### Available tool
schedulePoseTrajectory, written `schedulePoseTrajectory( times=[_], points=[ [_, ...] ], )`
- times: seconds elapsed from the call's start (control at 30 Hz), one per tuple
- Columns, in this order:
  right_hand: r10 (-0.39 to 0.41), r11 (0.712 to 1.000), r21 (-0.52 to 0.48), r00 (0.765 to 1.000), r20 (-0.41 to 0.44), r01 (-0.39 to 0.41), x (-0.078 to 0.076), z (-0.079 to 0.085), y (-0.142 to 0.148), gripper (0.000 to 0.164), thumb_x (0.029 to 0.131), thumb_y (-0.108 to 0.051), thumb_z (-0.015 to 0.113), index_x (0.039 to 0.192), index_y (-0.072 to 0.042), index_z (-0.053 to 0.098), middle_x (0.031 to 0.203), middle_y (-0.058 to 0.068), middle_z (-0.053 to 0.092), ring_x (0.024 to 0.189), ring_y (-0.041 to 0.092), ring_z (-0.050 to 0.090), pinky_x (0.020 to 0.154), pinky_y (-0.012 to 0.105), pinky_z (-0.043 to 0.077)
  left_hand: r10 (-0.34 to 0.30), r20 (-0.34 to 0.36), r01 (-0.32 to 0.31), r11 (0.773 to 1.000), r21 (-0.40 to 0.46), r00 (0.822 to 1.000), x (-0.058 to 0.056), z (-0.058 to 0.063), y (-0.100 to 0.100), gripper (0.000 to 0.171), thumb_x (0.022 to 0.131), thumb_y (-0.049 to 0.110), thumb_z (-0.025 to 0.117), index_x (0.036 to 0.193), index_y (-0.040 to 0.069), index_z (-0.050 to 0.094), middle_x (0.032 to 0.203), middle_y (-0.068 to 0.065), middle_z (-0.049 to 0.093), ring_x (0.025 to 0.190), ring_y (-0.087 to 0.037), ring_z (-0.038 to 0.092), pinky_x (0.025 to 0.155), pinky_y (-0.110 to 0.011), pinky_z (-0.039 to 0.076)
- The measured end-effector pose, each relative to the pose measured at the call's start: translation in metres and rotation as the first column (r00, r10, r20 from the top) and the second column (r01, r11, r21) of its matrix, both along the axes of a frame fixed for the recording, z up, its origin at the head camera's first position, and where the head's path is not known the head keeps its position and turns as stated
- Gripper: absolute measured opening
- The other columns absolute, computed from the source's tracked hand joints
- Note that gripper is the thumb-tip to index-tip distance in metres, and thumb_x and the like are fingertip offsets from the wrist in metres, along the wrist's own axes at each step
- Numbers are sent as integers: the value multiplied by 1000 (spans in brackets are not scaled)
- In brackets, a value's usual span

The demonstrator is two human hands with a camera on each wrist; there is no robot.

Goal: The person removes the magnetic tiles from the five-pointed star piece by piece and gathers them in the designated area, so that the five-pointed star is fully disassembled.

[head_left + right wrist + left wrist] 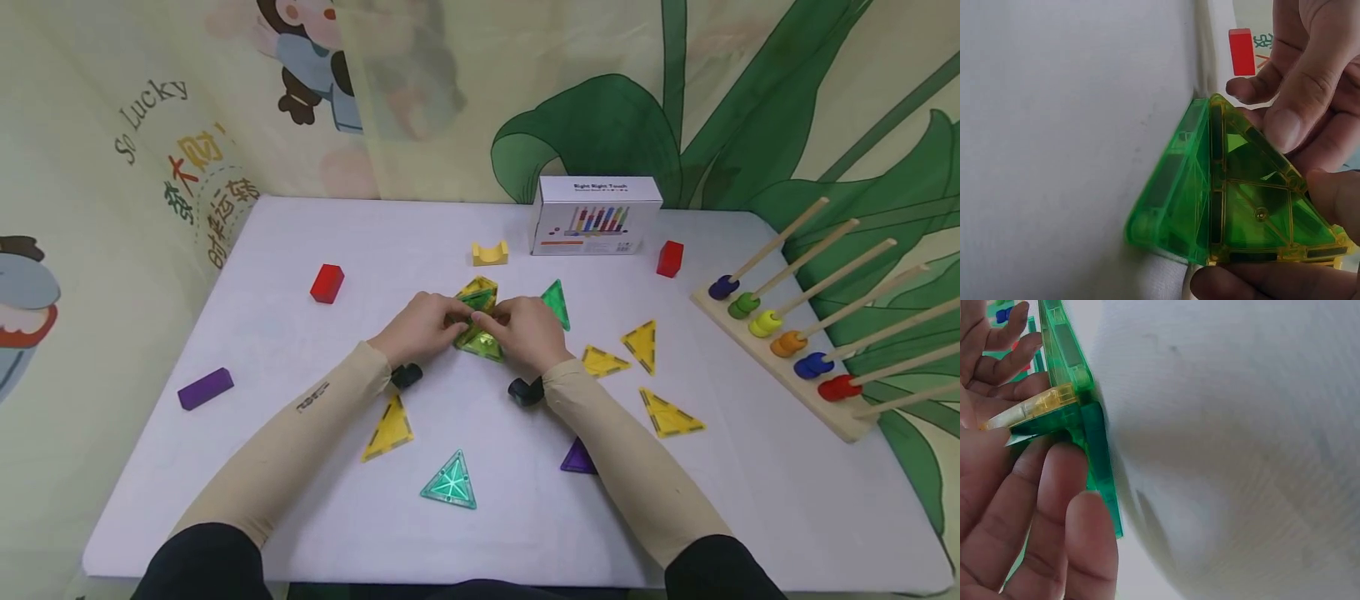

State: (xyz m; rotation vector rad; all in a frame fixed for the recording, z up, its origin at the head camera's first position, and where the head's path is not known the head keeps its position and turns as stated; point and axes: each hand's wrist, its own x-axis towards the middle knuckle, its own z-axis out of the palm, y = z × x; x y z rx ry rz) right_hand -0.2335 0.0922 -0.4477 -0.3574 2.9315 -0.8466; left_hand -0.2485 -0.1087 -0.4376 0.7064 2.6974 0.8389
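Observation:
Both hands meet at the middle of the table over magnetic triangle tiles joined into a small raised shape. My left hand pinches the edge of an upright tile between thumb and fingers. From the other side, my right hand pinches a translucent yellow triangle tile, its thumb on the face and a finger below. A green triangle tile meets that yellow one along an edge. In the left wrist view, green tiles stand against the white cloth. The fingers hide part of the joined tiles.
Loose yellow tiles, a teal triangle and a purple triangle lie around the arms. Red blocks, a purple block and a yellow arch lie farther out. A box and a peg rack stand behind and right.

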Motion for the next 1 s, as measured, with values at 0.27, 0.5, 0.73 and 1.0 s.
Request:
schedulePoseTrajectory(
  times=[0.27,0.5,0.73,1.0],
  points=[
    [12,999,30,1000,-2,-12,-1,-1,1,53,102,-57,57,111,-11,82,98,4,81,98,24,73,84,41,58,-10,23,10,1000,10,1000,0,-1,-1,31,99,17,70,128,6,74,112,-8,79,93,-18,71,86,-36,58],
    [6,1000,5,999,32,-6,-2,-3,1,55,100,-59,58,114,-11,80,101,4,80,101,24,72,88,42,57,3,59,-4,1000,29,998,0,0,-1,31,99,19,71,128,9,74,113,-6,79,93,-17,71,83,-34,57],
    [3,1000,-22,999,52,-2,-3,-1,2,57,100,-60,59,114,-10,80,102,5,80,99,24,72,88,41,57,40,22,-40,999,27,999,5,2,5,30,97,15,72,125,6,74,110,-9,80,95,-18,77,83,-35,61],
    [22,999,-32,997,77,-19,-5,-1,5,56,100,-59,60,116,-10,79,106,7,80,103,25,72,91,43,57,81,14,-82,996,39,997,5,1,5,27,95,19,76,119,7,77,103,-7,82,89,-16,78,80,-33,61]
  ],
)
